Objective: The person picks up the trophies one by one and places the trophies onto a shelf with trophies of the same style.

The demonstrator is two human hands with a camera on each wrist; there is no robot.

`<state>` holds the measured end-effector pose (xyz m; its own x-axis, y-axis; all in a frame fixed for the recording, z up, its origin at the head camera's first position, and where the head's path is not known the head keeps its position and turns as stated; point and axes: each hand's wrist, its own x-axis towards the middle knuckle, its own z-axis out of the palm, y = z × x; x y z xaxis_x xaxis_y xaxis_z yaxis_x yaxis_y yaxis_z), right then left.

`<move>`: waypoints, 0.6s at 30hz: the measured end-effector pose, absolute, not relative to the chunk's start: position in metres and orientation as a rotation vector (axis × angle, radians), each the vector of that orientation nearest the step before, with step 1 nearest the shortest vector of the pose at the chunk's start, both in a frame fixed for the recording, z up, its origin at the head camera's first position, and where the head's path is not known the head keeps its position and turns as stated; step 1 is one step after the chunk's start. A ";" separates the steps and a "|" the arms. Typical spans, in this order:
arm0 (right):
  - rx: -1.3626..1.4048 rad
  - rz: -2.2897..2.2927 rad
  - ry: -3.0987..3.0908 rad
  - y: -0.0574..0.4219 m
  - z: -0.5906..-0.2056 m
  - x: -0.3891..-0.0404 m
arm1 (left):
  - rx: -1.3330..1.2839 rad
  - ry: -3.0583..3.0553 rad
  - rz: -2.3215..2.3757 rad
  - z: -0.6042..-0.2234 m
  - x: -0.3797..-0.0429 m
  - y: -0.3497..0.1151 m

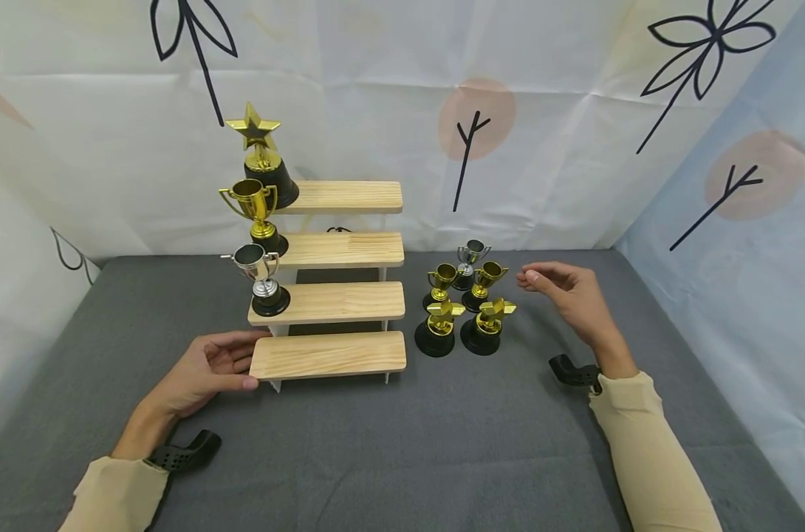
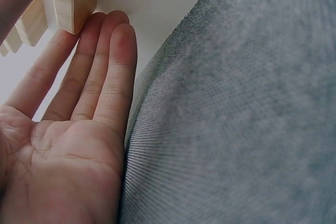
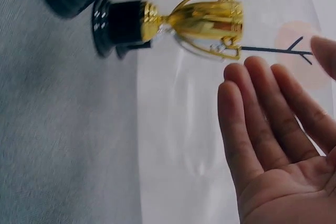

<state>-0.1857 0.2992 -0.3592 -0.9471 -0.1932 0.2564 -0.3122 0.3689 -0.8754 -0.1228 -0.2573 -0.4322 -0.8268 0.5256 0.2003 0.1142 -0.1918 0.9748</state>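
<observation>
My left hand (image 1: 206, 369) is at the left end of the lowest board of a wooden tiered shelf (image 1: 329, 355). Its thumb is by the front corner, and its straight fingers (image 2: 113, 72) reach the board's end. On the shelf's left side stand a gold star trophy (image 1: 261, 159), a gold cup trophy (image 1: 252, 207) and a silver cup trophy (image 1: 259, 277), one per upper board. My right hand (image 1: 569, 295) hovers with nothing in it, right of several small trophies; its fingertips are close to a gold cup trophy (image 3: 207, 22).
In the small group on the grey cloth (image 1: 402, 458) are a silver cup (image 1: 472, 255) at the back and two gold-topped trophies (image 1: 437, 329) in front. A printed fabric backdrop (image 1: 555, 185) rises behind the shelf and along the sides.
</observation>
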 end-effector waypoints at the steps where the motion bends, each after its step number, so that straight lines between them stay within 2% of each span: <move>1: 0.486 1.670 -2.491 0.299 -0.358 -0.185 | 0.744 1.791 2.100 -0.432 -0.123 -0.257; 18: 0.813 1.976 -2.431 0.290 -0.364 -0.183 | 0.696 1.849 2.073 -0.432 -0.122 -0.258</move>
<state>-0.1830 0.2903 -0.3637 -0.8697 -0.4344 0.2345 -0.3182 0.1302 -0.9390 -0.1225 -0.2576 -0.4323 -0.8455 0.5069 0.1678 0.1090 -0.1438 0.9836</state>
